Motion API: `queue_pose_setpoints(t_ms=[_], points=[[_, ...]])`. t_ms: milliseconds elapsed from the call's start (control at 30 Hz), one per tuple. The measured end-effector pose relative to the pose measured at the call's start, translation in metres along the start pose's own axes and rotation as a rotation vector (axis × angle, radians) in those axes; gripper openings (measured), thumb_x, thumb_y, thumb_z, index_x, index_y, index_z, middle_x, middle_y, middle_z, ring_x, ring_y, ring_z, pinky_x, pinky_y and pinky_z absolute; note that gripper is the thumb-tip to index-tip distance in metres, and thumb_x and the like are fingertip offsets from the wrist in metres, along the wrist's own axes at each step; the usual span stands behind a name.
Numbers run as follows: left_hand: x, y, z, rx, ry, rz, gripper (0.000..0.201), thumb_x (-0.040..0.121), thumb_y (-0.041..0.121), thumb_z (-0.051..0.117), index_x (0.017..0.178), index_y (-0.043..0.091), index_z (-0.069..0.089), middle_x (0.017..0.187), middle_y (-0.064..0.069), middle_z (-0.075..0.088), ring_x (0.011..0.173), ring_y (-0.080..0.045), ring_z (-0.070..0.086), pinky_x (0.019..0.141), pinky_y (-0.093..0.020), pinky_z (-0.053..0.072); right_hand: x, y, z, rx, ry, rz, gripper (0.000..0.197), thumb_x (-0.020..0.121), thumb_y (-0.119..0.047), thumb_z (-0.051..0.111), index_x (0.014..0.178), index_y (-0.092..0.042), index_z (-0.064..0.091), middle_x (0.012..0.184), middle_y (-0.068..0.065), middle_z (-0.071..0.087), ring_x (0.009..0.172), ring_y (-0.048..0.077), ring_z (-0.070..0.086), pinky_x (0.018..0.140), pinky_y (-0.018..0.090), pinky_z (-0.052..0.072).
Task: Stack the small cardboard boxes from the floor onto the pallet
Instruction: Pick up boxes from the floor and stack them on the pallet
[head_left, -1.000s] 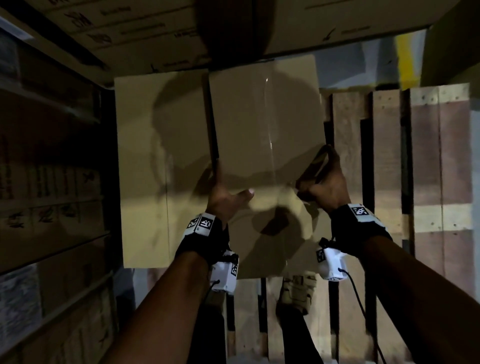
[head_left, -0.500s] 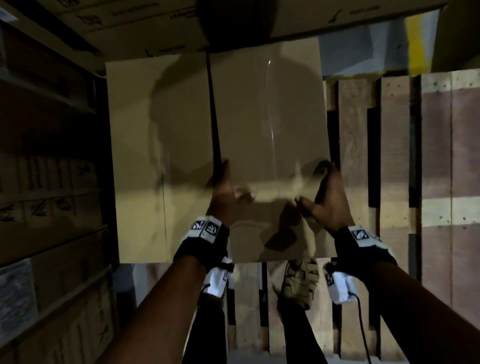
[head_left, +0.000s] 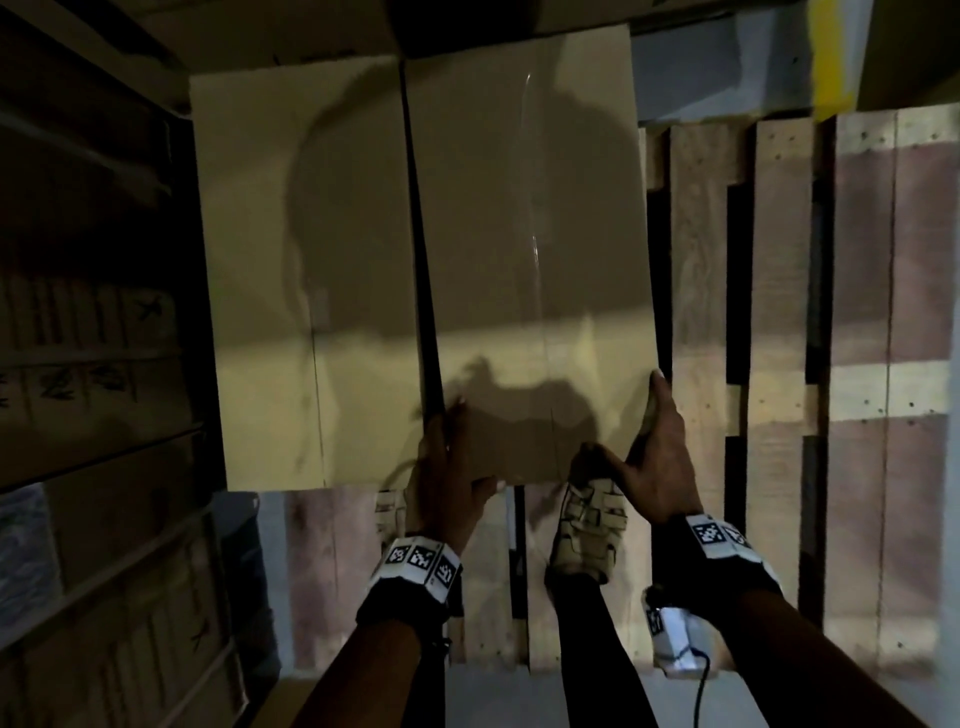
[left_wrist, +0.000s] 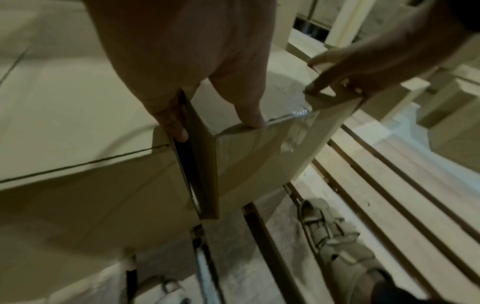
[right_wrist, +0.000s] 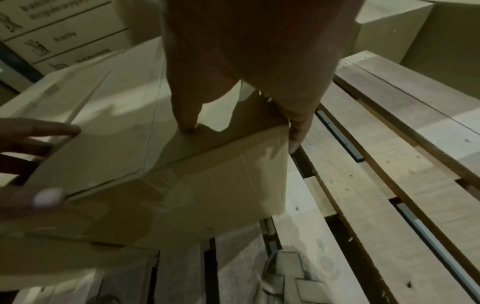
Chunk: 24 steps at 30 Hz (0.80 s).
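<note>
Two plain cardboard boxes lie side by side on the wooden pallet (head_left: 779, 312). The left box (head_left: 306, 270) sits alone. Both my hands hold the right box (head_left: 530, 234) at its near end. My left hand (head_left: 467, 447) grips the near left corner, with fingers (left_wrist: 174, 123) down in the narrow gap between the boxes and the thumb on the top edge. At the near right corner, my right hand (head_left: 631, 426) has its thumb on the box (right_wrist: 155, 164) top and its fingers (right_wrist: 296, 131) down the right side. I cannot tell whether the box rests fully on the slats.
Racks of printed cartons (head_left: 78, 338) stand close on the left. Larger cartons (head_left: 311, 26) rise behind the two boxes. My sandalled foot (head_left: 587, 525) stands on the pallet just below the held box. Bare slats with gaps stretch to the right, and a yellow post (head_left: 831, 52) stands beyond.
The held box has come down level beside the left box. Both hands have slid back from its middle to its near corners.
</note>
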<state>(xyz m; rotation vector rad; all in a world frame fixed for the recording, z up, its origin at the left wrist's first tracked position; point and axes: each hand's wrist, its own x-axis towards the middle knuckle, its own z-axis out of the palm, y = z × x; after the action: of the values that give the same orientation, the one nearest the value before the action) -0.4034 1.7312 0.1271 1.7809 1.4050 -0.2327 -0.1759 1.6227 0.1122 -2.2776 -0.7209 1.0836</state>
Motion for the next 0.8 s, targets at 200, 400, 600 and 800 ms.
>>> queue_pose_setpoints(t_ms=[200, 400, 600, 800], points=[[0.002, -0.001, -0.012, -0.004, 0.148, 0.044, 0.126, 0.062, 0.009, 0.092, 0.150, 0.048, 0.012, 0.155, -0.016, 0.040, 0.130, -0.040, 0.051, 0.101, -0.043, 0.050, 0.002, 0.005, 0.009, 0.123, -0.051, 0.083, 0.131, 0.061, -0.066, 0.087, 0.158, -0.039, 0.004, 0.162, 0.004, 0.035, 0.144, 0.028, 0.041, 0.113, 0.053, 0.042], [-0.009, -0.002, -0.006, 0.230, 0.219, 0.087, 0.107, 0.060, 0.009, 0.091, 0.147, 0.020, 0.031, 0.149, -0.015, 0.032, 0.127, -0.044, 0.045, 0.094, -0.061, 0.053, -0.006, 0.001, 0.020, 0.130, -0.041, 0.070, 0.122, 0.072, -0.044, 0.088, 0.161, -0.031, 0.007, 0.166, 0.002, 0.025, 0.150, 0.025, 0.030, 0.118, 0.054, 0.036], [-0.006, -0.011, -0.003, -0.116, 0.253, -0.015, 0.120, 0.078, 0.010, 0.085, 0.148, 0.048, -0.004, 0.166, -0.021, 0.015, 0.153, -0.041, 0.019, 0.121, -0.058, 0.027, -0.008, -0.004, 0.020, 0.156, -0.041, 0.070, 0.127, 0.070, -0.033, 0.093, 0.162, -0.024, 0.007, 0.164, 0.004, 0.028, 0.148, 0.023, 0.031, 0.119, 0.047, 0.033], [-0.008, -0.032, -0.001, 0.014, 0.265, 0.021, 0.115, 0.071, 0.001, 0.087, 0.161, 0.005, 0.015, 0.168, -0.017, 0.007, 0.154, -0.030, 0.013, 0.120, -0.017, 0.025, -0.011, -0.010, 0.019, 0.239, -0.040, 0.095, 0.127, 0.062, -0.048, 0.092, 0.160, -0.037, 0.011, 0.156, -0.007, 0.038, 0.138, 0.020, 0.043, 0.113, 0.050, 0.042]])
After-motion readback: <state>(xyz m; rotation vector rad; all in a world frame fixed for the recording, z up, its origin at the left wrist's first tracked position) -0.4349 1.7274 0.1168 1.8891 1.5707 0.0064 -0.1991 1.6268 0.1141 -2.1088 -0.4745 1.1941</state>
